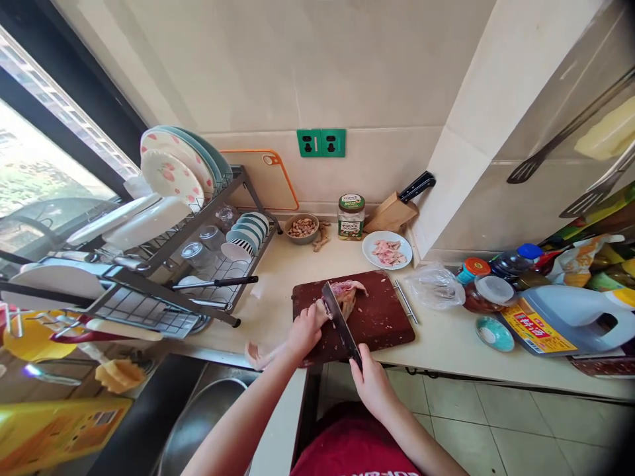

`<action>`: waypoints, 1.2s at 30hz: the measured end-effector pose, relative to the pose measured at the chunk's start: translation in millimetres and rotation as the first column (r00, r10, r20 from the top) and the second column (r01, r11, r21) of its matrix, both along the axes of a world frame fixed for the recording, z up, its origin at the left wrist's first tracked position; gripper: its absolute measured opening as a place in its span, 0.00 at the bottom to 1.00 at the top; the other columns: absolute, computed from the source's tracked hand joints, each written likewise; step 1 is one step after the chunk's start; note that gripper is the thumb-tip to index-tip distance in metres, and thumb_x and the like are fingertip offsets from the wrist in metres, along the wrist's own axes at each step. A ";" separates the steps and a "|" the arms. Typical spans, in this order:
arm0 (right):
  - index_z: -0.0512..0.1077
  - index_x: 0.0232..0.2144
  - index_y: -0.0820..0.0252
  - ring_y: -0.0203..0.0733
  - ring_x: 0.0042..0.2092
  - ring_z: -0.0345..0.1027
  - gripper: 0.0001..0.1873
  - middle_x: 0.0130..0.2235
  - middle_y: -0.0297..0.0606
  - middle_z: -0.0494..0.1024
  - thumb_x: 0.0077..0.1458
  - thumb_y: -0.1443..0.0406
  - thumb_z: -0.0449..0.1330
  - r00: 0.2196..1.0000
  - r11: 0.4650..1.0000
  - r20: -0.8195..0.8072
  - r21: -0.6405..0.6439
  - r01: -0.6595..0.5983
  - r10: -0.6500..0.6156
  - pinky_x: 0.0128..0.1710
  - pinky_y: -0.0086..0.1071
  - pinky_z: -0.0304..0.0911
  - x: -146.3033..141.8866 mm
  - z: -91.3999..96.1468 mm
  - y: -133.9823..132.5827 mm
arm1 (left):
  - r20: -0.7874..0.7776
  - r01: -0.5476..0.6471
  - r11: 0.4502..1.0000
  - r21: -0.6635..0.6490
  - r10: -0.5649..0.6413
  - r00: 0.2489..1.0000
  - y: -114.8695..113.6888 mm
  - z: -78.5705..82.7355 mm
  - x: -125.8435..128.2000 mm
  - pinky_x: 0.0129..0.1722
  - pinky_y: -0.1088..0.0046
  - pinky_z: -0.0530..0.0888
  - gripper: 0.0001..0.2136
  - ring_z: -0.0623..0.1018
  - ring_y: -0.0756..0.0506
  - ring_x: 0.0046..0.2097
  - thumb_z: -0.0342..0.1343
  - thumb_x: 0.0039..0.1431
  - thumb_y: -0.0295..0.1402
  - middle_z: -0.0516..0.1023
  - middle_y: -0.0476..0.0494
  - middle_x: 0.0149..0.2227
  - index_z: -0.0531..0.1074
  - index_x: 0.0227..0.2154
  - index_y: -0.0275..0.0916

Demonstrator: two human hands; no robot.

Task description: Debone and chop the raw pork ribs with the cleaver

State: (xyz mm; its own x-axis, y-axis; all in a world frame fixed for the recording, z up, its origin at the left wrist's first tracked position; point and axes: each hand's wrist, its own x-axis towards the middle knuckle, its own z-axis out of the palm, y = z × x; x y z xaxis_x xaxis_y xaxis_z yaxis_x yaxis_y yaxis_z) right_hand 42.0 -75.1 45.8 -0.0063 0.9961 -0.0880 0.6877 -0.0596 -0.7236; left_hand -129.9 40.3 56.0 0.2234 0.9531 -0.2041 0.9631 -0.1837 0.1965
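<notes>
A dark red cutting board (381,317) lies on the counter in front of me with a piece of raw chicken (347,294) on it. My left hand (305,329) is closed on the near end of the chicken, pressing it to the board. My right hand (370,382) grips the black handle of a cleaver (337,320) whose blade rests on the meat just right of my left fingers. A white plate (387,250) with cut meat pieces stands behind the board.
A dish rack (198,264) with plates, bowls and glasses fills the left. A sink (208,416) lies below it. A nut bowl (301,229), jar (350,216) and knife block (394,210) line the wall. Oil jug (570,317), bottles and plastic bag (434,284) crowd the right.
</notes>
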 end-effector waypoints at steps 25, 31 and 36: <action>0.60 0.46 0.60 0.43 0.31 0.73 0.12 0.31 0.44 0.77 0.60 0.66 0.44 0.874 0.956 0.430 -0.272 -0.110 0.224 0.26 0.28 0.60 -7.1 23.4 16.7 | 0.517 -0.122 0.956 -0.269 0.250 0.819 5.6 -2.8 -15.8 0.39 0.73 0.69 0.16 0.74 0.47 0.37 0.48 0.50 0.29 0.76 0.43 0.37 0.66 0.43 0.34; 0.58 0.47 0.58 0.46 0.31 0.73 0.14 0.32 0.44 0.76 0.60 0.62 0.45 0.856 0.962 0.469 -0.249 -0.109 0.218 0.27 0.31 0.62 -22.6 20.3 34.4 | 0.416 -0.152 0.956 -0.252 0.249 0.874 16.0 4.8 -21.0 0.40 0.71 0.69 0.16 0.74 0.45 0.38 0.48 0.50 0.30 0.77 0.41 0.37 0.68 0.42 0.33; 0.59 0.45 0.59 0.44 0.32 0.73 0.12 0.32 0.43 0.76 0.60 0.64 0.45 0.869 0.962 0.463 -0.268 -0.050 0.174 0.27 0.29 0.61 -15.3 12.8 18.8 | 0.433 -0.121 0.948 -0.293 0.245 0.868 18.3 4.1 -16.3 0.37 0.73 0.69 0.14 0.75 0.45 0.37 0.48 0.50 0.30 0.77 0.43 0.36 0.69 0.40 0.34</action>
